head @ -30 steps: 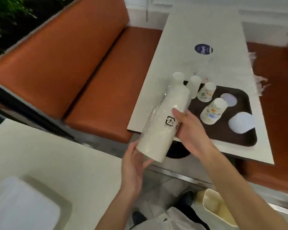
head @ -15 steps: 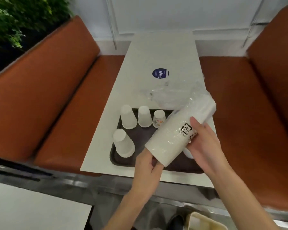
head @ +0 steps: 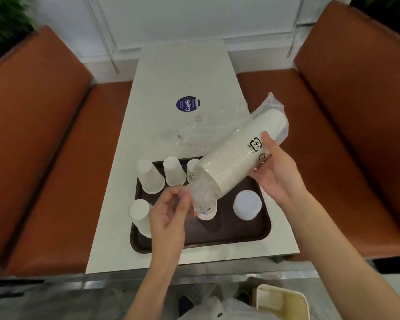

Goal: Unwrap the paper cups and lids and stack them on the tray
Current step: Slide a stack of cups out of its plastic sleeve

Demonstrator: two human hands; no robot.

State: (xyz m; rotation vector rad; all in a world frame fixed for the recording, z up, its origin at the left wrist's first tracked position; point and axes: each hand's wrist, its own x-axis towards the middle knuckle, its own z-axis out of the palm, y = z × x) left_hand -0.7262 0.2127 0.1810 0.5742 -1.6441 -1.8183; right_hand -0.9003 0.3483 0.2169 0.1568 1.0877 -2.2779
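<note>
My right hand (head: 277,174) grips a long stack of white paper cups (head: 238,153) in clear plastic wrap, held tilted over the dark brown tray (head: 229,229). At the stack's lower end my left hand (head: 169,211) pinches the loose wrap (head: 200,192). Upside-down white cups (head: 149,176) stand on the tray's left and back. A patterned cup (head: 204,210) is partly hidden behind the wrap. A white lid (head: 247,204) lies on the tray's right side.
The tray sits on a narrow white table (head: 180,79) bearing a blue round sticker (head: 188,104) and crumpled clear plastic (head: 194,132). Orange bench seats (head: 44,146) flank the table on both sides. A cream-coloured bag (head: 280,303) is by my feet.
The view has swung from the left to face the table squarely. The wrapped stack has moved over the tray, and my left hand has shifted from cupping its base to pinching the wrap.
</note>
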